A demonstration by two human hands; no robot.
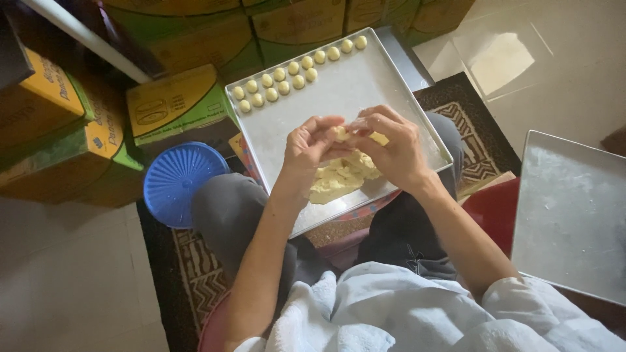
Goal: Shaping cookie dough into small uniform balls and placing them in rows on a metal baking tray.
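Both hands, left hand (312, 145) and right hand (390, 148), curl closed around one small dough piece (340, 133). One dough lump (342, 176) lies below them. Seventeen dough balls (291, 73) line the tray (326, 98) at its far edge.

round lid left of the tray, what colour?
Blue, with fine ribs radiating from its centre: the round lid shows best in the head view, beside the metal baking tray.

Pale tiled floor (72, 274); patterned rug (469, 143); stacked cardboard boxes (176, 101); sunlight patch (505, 55).
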